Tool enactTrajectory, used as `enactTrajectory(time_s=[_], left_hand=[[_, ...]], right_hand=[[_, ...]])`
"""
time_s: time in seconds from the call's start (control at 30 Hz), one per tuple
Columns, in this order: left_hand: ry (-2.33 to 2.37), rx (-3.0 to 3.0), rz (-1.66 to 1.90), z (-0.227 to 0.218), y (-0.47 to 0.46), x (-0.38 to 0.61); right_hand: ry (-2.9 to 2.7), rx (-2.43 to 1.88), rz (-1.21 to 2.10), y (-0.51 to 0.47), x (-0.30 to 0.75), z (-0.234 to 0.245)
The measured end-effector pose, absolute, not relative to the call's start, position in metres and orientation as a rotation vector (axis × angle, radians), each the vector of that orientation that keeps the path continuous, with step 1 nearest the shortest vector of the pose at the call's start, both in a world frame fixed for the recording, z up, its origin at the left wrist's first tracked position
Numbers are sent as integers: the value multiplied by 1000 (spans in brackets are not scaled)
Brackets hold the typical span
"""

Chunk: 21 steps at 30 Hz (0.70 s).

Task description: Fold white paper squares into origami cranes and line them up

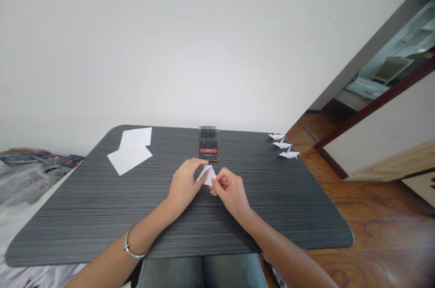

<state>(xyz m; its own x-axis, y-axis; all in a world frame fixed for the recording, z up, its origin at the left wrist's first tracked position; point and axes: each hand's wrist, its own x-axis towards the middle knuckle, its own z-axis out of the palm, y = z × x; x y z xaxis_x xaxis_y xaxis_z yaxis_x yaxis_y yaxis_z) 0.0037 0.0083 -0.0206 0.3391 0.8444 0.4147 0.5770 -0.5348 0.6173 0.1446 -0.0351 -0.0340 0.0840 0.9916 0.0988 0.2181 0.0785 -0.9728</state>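
Between my two hands is a small piece of folded white paper [209, 176], held just above the dark table. My left hand [185, 182] pinches its left side between thumb and fingers. The lower right corner is gripped by the thumb and curled fingers of my right hand [231, 191]. A crease runs along the upper part of the paper, and its left flap stands partly raised. The fingertips hide some of its edges. Just beyond my hands a phone [208, 151] lies on the table, its screen lit.
White paper sheets [133, 156] overlap at the left of the dark table [102, 220]. Three folded paper cranes [282, 145] stand in a row near the right edge. A white wall [204, 52] rises behind the table. Fabric [27, 183] lies piled at the far left.
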Motion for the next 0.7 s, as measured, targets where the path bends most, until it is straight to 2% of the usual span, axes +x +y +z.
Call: enactTrajectory(time_s=[0.37,0.7], left_hand=[[1229,2218,1018,-31,11,5],[994,2110,1160,-13,11,1]], right_hand=[[-1439,-1357,876,-37,141,-36],[-1159,-1267,1121,-30,147,-26]])
